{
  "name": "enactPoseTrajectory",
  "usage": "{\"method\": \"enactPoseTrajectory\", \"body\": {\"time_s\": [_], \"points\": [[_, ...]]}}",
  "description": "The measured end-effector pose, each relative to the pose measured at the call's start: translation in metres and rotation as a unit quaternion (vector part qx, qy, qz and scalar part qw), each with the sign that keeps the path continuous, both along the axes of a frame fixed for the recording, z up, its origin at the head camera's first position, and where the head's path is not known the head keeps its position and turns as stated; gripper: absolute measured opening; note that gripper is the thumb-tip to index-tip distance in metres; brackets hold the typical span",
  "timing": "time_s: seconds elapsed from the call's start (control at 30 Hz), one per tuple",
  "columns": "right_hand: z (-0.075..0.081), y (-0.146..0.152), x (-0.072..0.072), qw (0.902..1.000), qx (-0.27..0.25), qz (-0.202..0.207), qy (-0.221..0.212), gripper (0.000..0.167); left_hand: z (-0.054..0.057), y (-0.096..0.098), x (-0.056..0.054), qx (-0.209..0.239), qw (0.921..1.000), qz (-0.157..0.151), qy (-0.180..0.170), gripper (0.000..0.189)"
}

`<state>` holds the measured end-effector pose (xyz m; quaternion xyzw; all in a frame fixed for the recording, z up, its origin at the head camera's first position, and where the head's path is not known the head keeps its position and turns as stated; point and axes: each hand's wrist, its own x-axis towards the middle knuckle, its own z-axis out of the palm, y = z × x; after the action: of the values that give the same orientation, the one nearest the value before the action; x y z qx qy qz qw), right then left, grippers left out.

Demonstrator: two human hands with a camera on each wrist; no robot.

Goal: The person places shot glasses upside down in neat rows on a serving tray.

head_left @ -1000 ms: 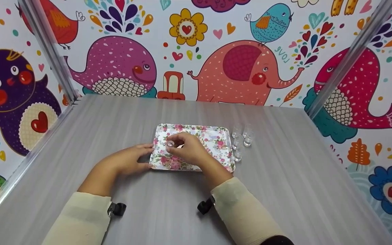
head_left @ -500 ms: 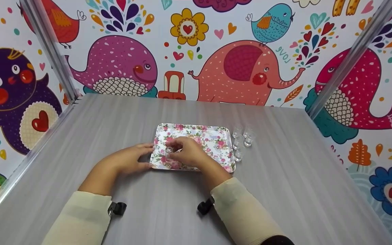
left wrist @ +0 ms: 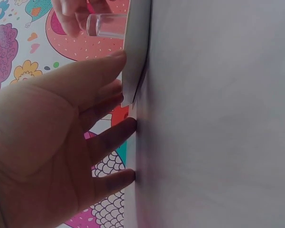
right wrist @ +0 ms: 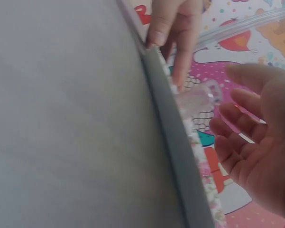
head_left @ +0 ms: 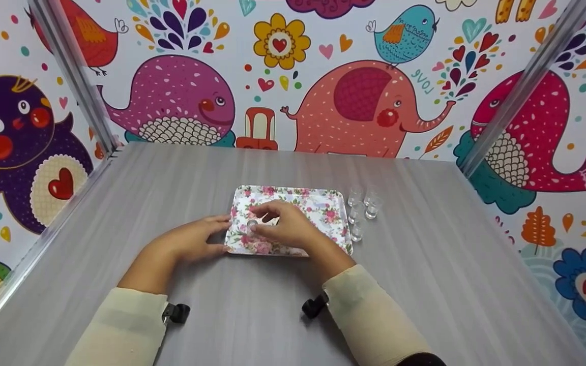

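Observation:
A small clear glass [head_left: 252, 224] stands on the left part of a floral tray [head_left: 316, 201]. In the left wrist view the glass [left wrist: 109, 25] has its thick base up. Beside it is my right hand [head_left: 289, 226], thumb and fingers parted around the glass's right side. The right wrist view has this hand [right wrist: 270, 137] apart from the glass [right wrist: 197, 99], holding nothing. My left hand [head_left: 199, 238] rests at the tray's left edge, fingers spread. There the thumb touches the tray rim [left wrist: 136, 52], and some fingertips reach the table.
Several more small clear glasses [head_left: 356, 211] stand on the grey table [head_left: 415, 284] close to the tray's right edge. Patterned wall panels [head_left: 293, 76] enclose the table at the back and sides, with metal posts [head_left: 527, 91] at the corners.
My right hand has lowered the glass onto the tray and let go of it, its fingers parting and drawing slightly right. The left hand stays at the tray's edge.

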<state>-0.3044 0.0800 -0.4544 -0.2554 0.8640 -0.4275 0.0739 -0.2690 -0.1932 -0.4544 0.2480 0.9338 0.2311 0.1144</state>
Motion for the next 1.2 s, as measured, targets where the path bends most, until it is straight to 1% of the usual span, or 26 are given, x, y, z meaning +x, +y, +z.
{"method": "enactPoseTrajectory", "body": {"time_s": [0.13, 0.27, 0.47, 0.53, 0.83, 0.93, 1.0, 1.2], "points": [[0.006, 0.008, -0.001, 0.9996, 0.000, 0.023, 0.015, 0.049, 0.000, -0.001, 0.000, -0.005, 1.0000, 0.002, -0.001, 0.067], [0.009, 0.020, -0.001, 0.9997, 0.005, 0.020, 0.015, 0.050, -0.002, 0.000, -0.001, -0.005, 1.0000, 0.003, -0.002, 0.067], [0.015, 0.044, -0.002, 0.9998, -0.003, -0.020, 0.010, 0.047, -0.003, 0.000, -0.001, -0.011, 0.9999, 0.004, 0.000, 0.067], [0.017, 0.052, -0.002, 0.9993, -0.003, -0.036, 0.009, 0.046, -0.003, 0.000, -0.001, -0.012, 0.9999, 0.009, -0.005, 0.067], [0.025, 0.092, -0.005, 0.9947, -0.007, -0.102, 0.010, 0.044, -0.002, 0.002, -0.001, -0.008, 0.9999, 0.004, -0.007, 0.066], [0.025, 0.106, -0.005, 0.9934, -0.011, -0.114, 0.012, 0.047, -0.001, 0.002, -0.001, -0.007, 0.9999, 0.007, -0.012, 0.066], [0.024, 0.115, -0.005, 0.9932, -0.016, -0.114, 0.017, 0.049, 0.000, 0.003, -0.001, -0.008, 0.9998, 0.008, -0.015, 0.066], [0.026, 0.137, -0.004, 0.9913, -0.011, -0.131, 0.003, 0.051, -0.001, 0.002, -0.001, -0.010, 0.9998, 0.009, -0.013, 0.066]]}}
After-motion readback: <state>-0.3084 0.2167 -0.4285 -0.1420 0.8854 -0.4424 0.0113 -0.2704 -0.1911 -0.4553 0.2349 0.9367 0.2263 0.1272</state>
